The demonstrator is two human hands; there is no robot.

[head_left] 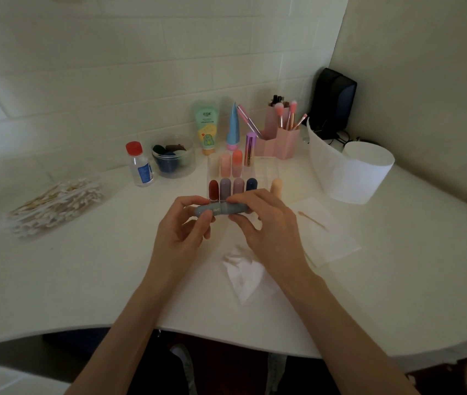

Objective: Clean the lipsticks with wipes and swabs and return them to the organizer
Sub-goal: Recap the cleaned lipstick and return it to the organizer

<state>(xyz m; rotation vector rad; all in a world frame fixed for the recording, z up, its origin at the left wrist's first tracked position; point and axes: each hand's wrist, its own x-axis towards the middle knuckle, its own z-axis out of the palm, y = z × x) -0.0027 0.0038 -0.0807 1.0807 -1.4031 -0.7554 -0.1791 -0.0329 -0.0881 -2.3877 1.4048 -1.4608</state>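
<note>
A grey-blue lipstick (217, 210) lies sideways between both hands, just in front of the clear organizer (266, 169). My left hand (182, 223) grips its left end and my right hand (263, 223) grips its right end. The organizer holds several capped lipsticks upright in two rows, among them a dark red one (213, 189) and a navy one (251, 184). A peach lipstick (276, 187) stands to the organizer's right. A crumpled wipe (242, 273) lies under my right wrist. A used swab (311, 220) rests on a flat wipe (327, 232).
A pile of cotton swabs (55, 203) in a clear tray lies at left. Behind stand a red-capped bottle (139, 163), a jar of sponges (173, 156), two tubes, a pink brush holder (279, 138) and a roll of wipes (352, 166). The table's curved front edge is near me.
</note>
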